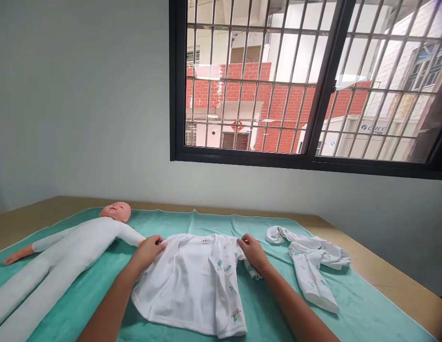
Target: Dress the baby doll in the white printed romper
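A white baby jacket [196, 289] with small green prints lies spread open on a green towel [178, 220]. Its neckline and label face the wall, and the plain inside of its back shows. My left hand [149, 254] pinches the jacket at its left shoulder; the sleeve there is mostly hidden. At the right shoulder, my right hand [254, 254] grips the cloth between thumb and fingers, with the printed sleeve hanging crumpled beneath it. Left of the jacket, a baby doll [78, 244] with a white cloth body lies on its back, one arm reaching close to my left hand.
A second printed white garment [313, 266], loosely folded, rests on the towel at the right. The towel covers much of a wooden table [395, 289], whose border shows around it. Behind stand a pale wall [100, 118] and a dark-framed barred window [238, 154].
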Tool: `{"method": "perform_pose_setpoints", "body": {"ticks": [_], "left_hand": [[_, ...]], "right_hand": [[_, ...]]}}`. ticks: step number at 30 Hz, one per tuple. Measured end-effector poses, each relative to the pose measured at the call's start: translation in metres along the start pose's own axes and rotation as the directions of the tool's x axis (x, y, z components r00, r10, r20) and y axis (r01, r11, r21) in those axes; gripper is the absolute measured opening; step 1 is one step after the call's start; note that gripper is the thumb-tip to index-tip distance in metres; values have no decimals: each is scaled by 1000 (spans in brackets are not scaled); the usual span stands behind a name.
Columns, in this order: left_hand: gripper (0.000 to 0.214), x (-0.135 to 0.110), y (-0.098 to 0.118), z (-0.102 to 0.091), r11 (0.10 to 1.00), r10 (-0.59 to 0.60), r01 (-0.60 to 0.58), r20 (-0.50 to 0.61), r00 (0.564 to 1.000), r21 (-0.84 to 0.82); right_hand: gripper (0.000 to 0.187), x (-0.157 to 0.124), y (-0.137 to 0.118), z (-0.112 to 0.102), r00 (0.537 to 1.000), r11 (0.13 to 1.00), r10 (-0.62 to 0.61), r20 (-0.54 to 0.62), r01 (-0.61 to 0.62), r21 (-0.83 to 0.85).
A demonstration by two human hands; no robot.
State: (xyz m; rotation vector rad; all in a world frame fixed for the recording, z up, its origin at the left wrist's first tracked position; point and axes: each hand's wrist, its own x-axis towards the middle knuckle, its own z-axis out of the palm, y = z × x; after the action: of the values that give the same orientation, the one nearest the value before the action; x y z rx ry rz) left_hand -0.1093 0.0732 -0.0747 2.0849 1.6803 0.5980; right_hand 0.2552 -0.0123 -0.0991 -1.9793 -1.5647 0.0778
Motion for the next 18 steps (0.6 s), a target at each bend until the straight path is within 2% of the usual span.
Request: {"method": "perform_pose_setpoints", "body": {"ticks": [2,4,8,11,13,15,18], "left_hand": [[32,2,0,4,998,-59,61,-107,993,21],[32,3,-2,8,992,-71,90,-199,978,88],[29,2,1,16,974,31,36,-287,957,225],[31,-1,18,22,963,125,-43,-300,946,265],[28,-12,34,28,948,226,-151,-258,939,281],[25,-33,48,36,892,393,-337,-147,908,302],[22,-78,53,49,696,658,-637,63,751,332]], "right_hand": [[23,-4,-2,5,999,999,-7,-39,6,-33],[24,-9,-4,9,993,993,-68,-96,58,-106],[19,-12,-5,9,967,952,-205,-150,162,-259],[28,-13,-12,4,955,931,-267,-129,221,-292],[28,-22,-25,2,946,918,-315,-83,281,-282],[20,-37,-44,6,936,906,-352,1,341,-252],[14,-63,-71,20,923,900,-366,114,383,-208]]}}
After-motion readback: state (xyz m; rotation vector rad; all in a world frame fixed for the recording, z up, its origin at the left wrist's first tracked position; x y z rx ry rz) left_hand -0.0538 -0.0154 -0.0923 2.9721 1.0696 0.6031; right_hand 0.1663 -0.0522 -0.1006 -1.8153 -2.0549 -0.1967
